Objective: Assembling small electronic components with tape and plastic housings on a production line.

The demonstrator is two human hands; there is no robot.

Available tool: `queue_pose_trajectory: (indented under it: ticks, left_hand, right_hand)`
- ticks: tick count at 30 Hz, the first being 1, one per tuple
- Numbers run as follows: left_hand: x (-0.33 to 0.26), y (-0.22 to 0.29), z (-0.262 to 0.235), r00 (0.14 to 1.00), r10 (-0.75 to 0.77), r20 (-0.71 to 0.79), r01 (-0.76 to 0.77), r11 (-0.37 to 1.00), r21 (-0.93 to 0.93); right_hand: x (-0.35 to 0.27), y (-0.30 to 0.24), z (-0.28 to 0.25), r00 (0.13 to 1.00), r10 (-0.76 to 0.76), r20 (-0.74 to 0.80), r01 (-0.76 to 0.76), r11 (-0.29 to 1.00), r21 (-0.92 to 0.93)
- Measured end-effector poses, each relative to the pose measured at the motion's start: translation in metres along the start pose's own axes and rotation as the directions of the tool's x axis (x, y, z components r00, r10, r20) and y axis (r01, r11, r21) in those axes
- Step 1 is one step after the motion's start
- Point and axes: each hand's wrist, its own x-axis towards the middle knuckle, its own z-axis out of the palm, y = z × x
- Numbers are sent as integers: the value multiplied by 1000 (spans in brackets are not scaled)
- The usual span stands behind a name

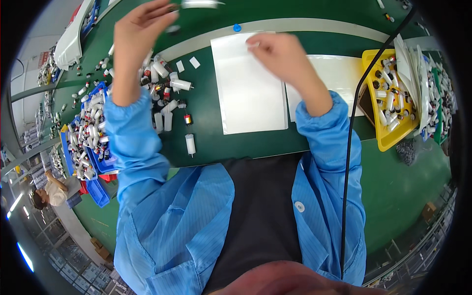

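My left hand (137, 37) is raised over the far left of the green table, its fingers drawn together. A small dark thing shows at its fingertips, too blurred to name. My right hand (280, 56) is above a stack of white sheets (250, 98). Its thumb and forefinger are pinched, with a tiny pale bit at the tips that I cannot make out. Near my left forearm lies a loose pile of white cylindrical parts (168, 107) with black and red ends. One white cylinder (190, 144) lies apart, close to the table's near edge.
Blue bins (101, 164) full of similar parts stand at the left. A yellow tray (391, 140) of parts is at the right, beside upright white sheets (406, 64). A black cable (350, 142) hangs across the right side. Two small white pieces (194, 62) and a blue cap (237, 28) lie beyond.
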Motion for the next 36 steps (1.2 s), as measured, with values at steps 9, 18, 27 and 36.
queue_pose_trajectory:
  ticks: [9,18,27,36]
  left_hand:
    - [70,-106,-133,954,-291,72,104,545,832]
    - [141,-101,67,999,-21,47,-20,690,724]
    - [166,-121,143,969,245,41,-192,631,752]
    - [165,-73,127,979,75,191,-186,719,670]
  right_hand:
    - [-2,4,18,999,4,43,11,945,-326]
    - [1,3,11,992,110,57,-93,965,-247]
    - [1,-11,11,994,84,71,-64,967,-245]
    - [-6,9,9,999,25,32,-18,979,-202]
